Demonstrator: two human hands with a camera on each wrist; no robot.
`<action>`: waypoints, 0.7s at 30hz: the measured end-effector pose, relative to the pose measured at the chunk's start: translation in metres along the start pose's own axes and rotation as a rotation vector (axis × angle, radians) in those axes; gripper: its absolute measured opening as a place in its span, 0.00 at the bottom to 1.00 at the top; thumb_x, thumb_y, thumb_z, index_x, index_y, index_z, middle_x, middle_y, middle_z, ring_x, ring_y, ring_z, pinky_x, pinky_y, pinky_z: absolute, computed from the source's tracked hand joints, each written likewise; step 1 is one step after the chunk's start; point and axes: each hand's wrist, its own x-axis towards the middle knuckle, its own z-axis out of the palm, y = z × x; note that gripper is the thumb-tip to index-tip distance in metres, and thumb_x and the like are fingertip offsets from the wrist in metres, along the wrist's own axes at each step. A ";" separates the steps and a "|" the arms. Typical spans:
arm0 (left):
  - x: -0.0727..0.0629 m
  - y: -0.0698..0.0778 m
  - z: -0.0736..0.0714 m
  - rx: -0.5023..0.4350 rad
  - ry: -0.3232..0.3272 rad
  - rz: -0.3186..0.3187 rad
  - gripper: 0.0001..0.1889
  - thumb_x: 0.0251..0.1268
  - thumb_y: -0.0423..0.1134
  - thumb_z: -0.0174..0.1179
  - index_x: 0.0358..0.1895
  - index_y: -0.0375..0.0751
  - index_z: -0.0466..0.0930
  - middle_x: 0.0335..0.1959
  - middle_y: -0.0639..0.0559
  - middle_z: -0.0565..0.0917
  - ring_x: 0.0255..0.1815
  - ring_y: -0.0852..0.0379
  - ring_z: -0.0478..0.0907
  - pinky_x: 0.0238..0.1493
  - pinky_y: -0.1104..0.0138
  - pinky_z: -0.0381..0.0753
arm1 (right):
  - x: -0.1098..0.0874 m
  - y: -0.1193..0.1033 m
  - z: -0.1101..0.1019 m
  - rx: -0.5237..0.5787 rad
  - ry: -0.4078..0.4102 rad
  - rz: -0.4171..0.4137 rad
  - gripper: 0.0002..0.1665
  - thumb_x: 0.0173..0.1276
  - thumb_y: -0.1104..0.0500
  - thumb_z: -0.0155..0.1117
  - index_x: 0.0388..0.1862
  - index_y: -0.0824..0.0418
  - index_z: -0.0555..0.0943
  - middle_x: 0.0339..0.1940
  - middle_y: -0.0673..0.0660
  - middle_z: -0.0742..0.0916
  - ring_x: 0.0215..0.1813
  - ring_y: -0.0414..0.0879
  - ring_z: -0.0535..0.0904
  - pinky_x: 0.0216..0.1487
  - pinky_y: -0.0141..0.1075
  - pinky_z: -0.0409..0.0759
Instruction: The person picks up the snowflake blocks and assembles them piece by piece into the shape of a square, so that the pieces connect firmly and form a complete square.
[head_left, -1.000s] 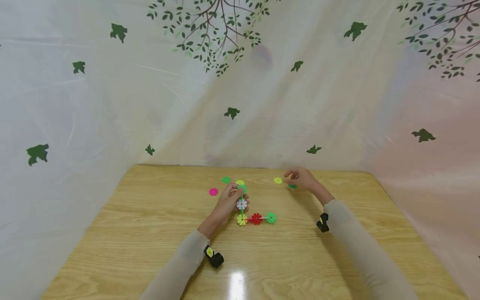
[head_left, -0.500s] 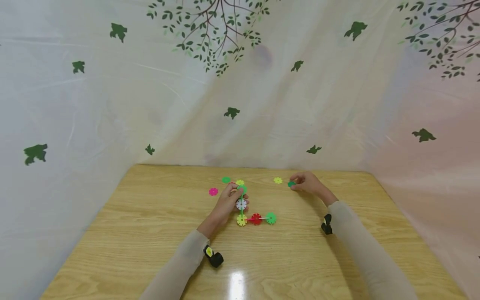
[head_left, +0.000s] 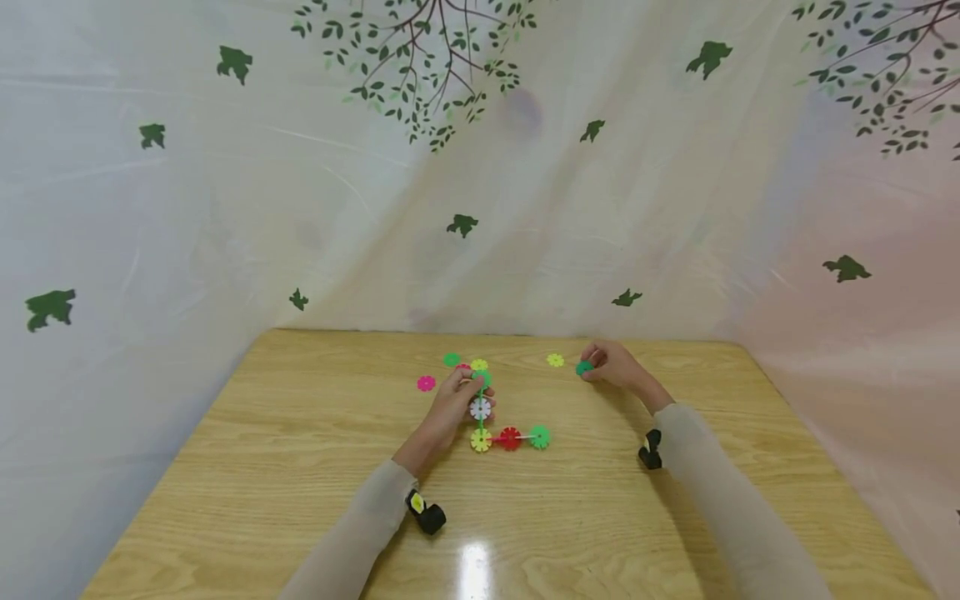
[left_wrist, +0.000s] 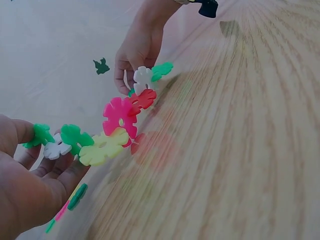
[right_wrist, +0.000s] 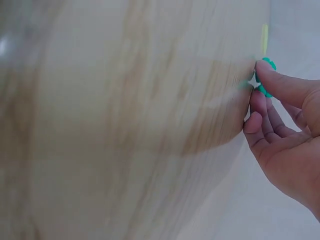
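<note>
A chain of plastic snowflake discs, bent in an L, lies across the middle of the head view. Its yellow corner disc (head_left: 481,440) joins a run with a red disc (head_left: 510,438) to an arm with a white disc (head_left: 480,408). My left hand (head_left: 448,407) grips that arm near its green far end (head_left: 482,380). Pink, red and white discs stand along the chain in the left wrist view, beyond the fingers. At the back right, my right hand (head_left: 617,367) pinches a dark green snowflake disc (head_left: 584,367) between thumb and fingers, partly covered in the right wrist view.
A loose yellow disc (head_left: 555,360) lies left of my right hand. Near my left hand are a pink disc (head_left: 426,383), a green disc (head_left: 452,359) and a second yellow disc (head_left: 479,365). The wooden table (head_left: 285,450) ends at a patterned cloth backdrop (head_left: 360,250).
My right hand has moved slightly right from beside the yellow disc and taken the dark green disc between thumb and fingers. The left hand still holds the chain in about the same place.
</note>
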 end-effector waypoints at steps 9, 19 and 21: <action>-0.002 0.002 0.000 0.015 0.011 0.003 0.11 0.82 0.41 0.50 0.52 0.35 0.71 0.40 0.45 0.83 0.36 0.55 0.84 0.37 0.61 0.89 | -0.003 -0.016 0.006 0.096 -0.033 -0.023 0.13 0.64 0.72 0.71 0.46 0.75 0.79 0.37 0.67 0.86 0.36 0.42 0.79 0.34 0.32 0.80; -0.002 0.003 0.000 0.011 0.033 0.007 0.09 0.82 0.40 0.51 0.51 0.36 0.72 0.43 0.38 0.83 0.35 0.56 0.84 0.35 0.63 0.89 | -0.001 -0.038 0.027 0.235 -0.018 -0.090 0.13 0.66 0.69 0.71 0.46 0.75 0.82 0.38 0.61 0.86 0.37 0.38 0.80 0.40 0.29 0.83; -0.003 0.003 0.000 0.013 0.038 0.007 0.09 0.82 0.40 0.51 0.51 0.36 0.71 0.42 0.41 0.83 0.35 0.56 0.84 0.35 0.63 0.89 | -0.002 -0.045 0.032 0.282 -0.030 -0.084 0.13 0.67 0.69 0.70 0.47 0.76 0.81 0.38 0.61 0.87 0.36 0.37 0.83 0.42 0.33 0.86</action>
